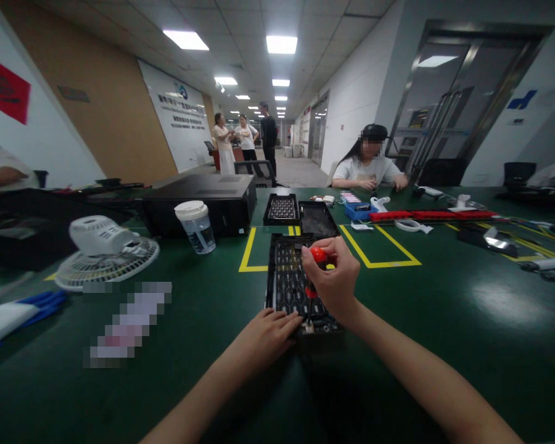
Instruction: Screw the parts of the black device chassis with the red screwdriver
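A screwdriver (318, 254) with a red handle stands nearly upright in my right hand (337, 276), whose fingers are wrapped around it. Its shaft points down at the near end of a black case (270, 277), where small metal parts show; whether the tip sits in a screw I cannot make out. Inside the case is a honeycomb-like grid of dark cells (289, 290). My left hand (269, 332) rests with outstretched fingers on the case's near left corner. Behind it lie a second black case with cells (282, 208) and a flat black tray (317, 217).
To the left are a lidded plastic cup (198, 231), a white fan (104, 256) and a large black box (201, 194). A blue bin (358, 211) and red strips (435, 215) lie at the back right. Across the green table (420, 320) sits another person (367, 163).
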`<action>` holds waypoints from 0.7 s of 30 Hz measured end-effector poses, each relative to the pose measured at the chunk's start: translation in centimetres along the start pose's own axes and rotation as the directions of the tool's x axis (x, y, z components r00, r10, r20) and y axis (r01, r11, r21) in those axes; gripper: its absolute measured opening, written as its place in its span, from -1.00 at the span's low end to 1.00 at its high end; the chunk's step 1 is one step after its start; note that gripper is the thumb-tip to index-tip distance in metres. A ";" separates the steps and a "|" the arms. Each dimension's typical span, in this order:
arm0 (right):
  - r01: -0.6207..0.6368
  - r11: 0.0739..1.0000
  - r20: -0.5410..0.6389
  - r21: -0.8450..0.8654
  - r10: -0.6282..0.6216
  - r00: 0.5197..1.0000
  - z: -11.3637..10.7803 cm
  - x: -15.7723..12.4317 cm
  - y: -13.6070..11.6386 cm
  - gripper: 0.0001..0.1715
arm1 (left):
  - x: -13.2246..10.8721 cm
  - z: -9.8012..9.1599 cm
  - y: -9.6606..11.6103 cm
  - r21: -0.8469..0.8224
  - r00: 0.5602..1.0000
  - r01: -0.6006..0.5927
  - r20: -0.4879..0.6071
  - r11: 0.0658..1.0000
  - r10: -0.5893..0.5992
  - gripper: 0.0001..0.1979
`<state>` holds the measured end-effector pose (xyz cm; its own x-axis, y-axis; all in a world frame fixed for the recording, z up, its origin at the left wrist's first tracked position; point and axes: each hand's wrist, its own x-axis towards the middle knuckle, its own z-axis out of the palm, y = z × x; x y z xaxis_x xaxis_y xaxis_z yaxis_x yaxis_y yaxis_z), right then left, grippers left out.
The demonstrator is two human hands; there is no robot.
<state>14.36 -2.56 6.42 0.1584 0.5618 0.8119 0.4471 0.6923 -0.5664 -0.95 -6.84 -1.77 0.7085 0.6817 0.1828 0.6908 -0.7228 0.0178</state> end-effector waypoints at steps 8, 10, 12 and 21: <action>-0.036 0.999 0.017 0.038 0.035 0.999 0.0 0.0 -0.1 -0.74 | 0.0 0.0 0.0 0.006 1.000 0.003 0.009 1.000 -0.003 -0.60; -0.031 0.998 0.015 0.046 0.030 0.999 0.0 0.1 -0.1 -0.76 | 0.0 0.0 0.0 0.006 1.000 0.002 0.003 1.000 -0.002 -0.61; -0.012 0.999 0.021 0.047 0.011 1.000 -0.1 0.2 -0.1 -0.81 | 0.0 -0.1 0.0 0.006 1.000 0.000 0.001 1.000 0.000 -0.62; 0.119 0.985 0.282 0.127 -0.151 0.948 -1.2 1.2 0.5 -0.71 | -0.1 0.0 0.0 0.009 1.000 0.000 -0.002 1.000 0.000 -0.61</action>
<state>15.78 -2.11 7.29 -0.1651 0.5555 0.8149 0.3473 0.8061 -0.4791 -1.03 -6.90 -1.81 0.7080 0.6816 0.1850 0.6924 -0.7215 0.0087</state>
